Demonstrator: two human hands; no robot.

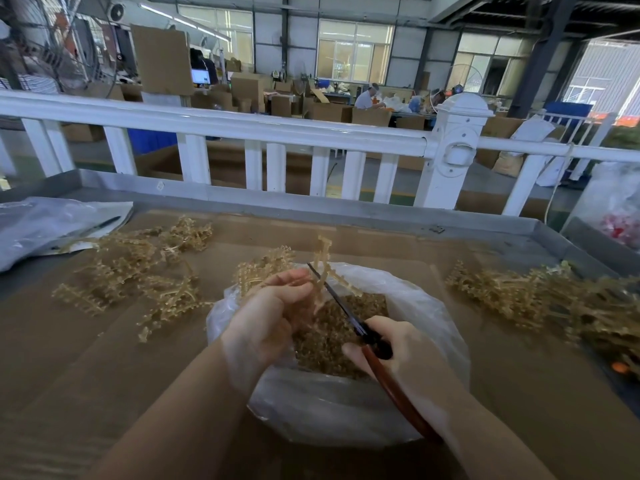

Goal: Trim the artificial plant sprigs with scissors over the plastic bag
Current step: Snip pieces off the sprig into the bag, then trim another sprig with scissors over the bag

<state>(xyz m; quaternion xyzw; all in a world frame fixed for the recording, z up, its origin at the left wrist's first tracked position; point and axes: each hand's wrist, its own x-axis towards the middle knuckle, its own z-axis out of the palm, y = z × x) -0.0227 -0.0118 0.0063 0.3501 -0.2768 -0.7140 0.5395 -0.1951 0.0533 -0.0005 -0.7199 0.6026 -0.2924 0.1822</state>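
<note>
My left hand [268,315] pinches a tan artificial sprig [323,252] that sticks up above an open clear plastic bag [433,306]. My right hand [391,351] grips scissors [343,306] with dark blades and red-brown handles. The blades lie against the sprig's stem just above my left fingers. The bag holds a heap of tan cut pieces [332,337]. Whether the blades are parted is unclear.
Loose tan sprigs lie in a pile on the left [138,271] and another on the right [540,296] of the cardboard-covered table [104,358]. A flat grey plastic bag [45,226] lies far left. A white railing [242,133] runs behind the table.
</note>
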